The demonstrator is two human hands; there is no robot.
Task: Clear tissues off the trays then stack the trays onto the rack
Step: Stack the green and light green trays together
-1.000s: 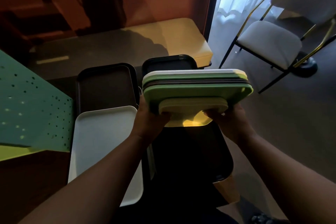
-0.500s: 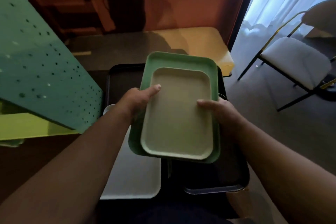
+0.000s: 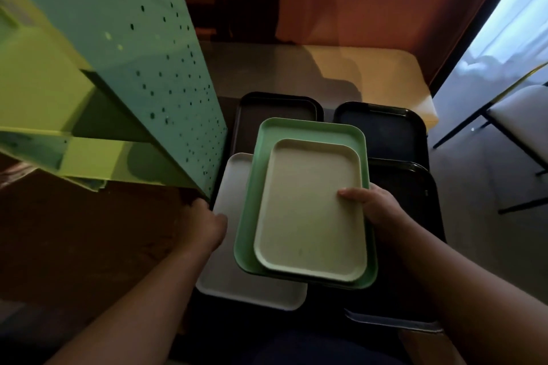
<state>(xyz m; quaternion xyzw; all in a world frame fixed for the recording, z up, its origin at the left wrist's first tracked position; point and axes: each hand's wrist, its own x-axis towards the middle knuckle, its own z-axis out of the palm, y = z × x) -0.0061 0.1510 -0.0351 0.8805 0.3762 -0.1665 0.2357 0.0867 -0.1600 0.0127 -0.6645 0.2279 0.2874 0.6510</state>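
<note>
Held stack: a cream tray (image 3: 311,210) is nested on a green tray (image 3: 299,133), held level at the centre of the view; a dark edge is glimpsed under the green tray's near rim, but how many trays lie beneath cannot be made out.
Right hand (image 3: 376,210): seen at 3 o'clock of the stack, with the thumb laid on the cream tray's right rim; the fingers are hidden under the stack, curled round its edge.
Left hand (image 3: 207,222): seen at 9 o'clock of the stack, apart from it, just below the rack's lower corner; only the back of the hand is shown, so whether the fingers are spread or curled cannot be told.
Rack (image 3: 142,62): a green perforated panel with yellow-green shelves is seen at 10 o'clock; its top and left side are cut off by the frame.
White tray (image 3: 225,261): laid flat at 7 o'clock, its right part covered by the held stack.
Dark trays: one (image 3: 278,107) is seen at 12 o'clock, one (image 3: 385,127) at 1 o'clock, one (image 3: 412,216) at 3 o'clock behind the right forearm; all are partly covered and deep in shadow, so their surfaces are hard to read.
Table (image 3: 355,74): its far end is lit at 12 o'clock, the rest is covered by trays.
Chair (image 3: 519,109): cut off at the right edge, at 2 o'clock.
</note>
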